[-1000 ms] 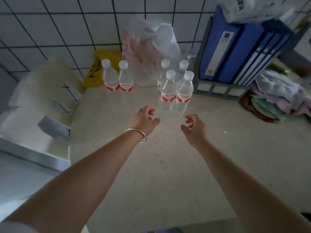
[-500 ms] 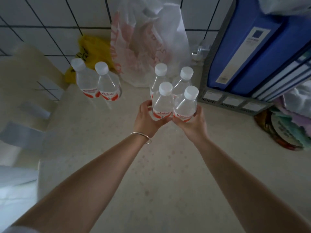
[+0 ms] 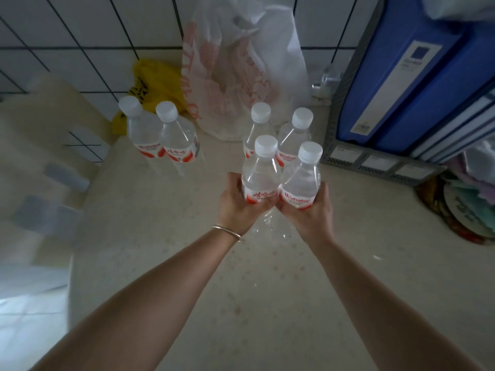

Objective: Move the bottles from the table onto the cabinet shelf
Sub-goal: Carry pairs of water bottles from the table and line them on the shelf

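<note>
Several clear water bottles with white caps and red-and-white labels stand on the pale speckled table (image 3: 187,263). My left hand (image 3: 235,207) grips the front left bottle (image 3: 261,175) round its label. My right hand (image 3: 310,212) grips the front right bottle (image 3: 304,180) the same way. Both held bottles are upright and side by side, touching. Right behind them stand two more bottles (image 3: 258,124) (image 3: 294,132). Another pair of bottles (image 3: 139,127) (image 3: 175,135) stands further left near the wall. No cabinet shelf is in view.
A white plastic bag (image 3: 241,62) and a yellow bag (image 3: 152,81) lean against the tiled wall behind the bottles. A grey file rack with blue binders (image 3: 401,76) stands at the right. A pile of cloth on a round tray (image 3: 466,204) lies at the far right.
Both hands came forward from open above the table and closed round the two front bottles. Since half a second ago the held bottles have come slightly toward me.
</note>
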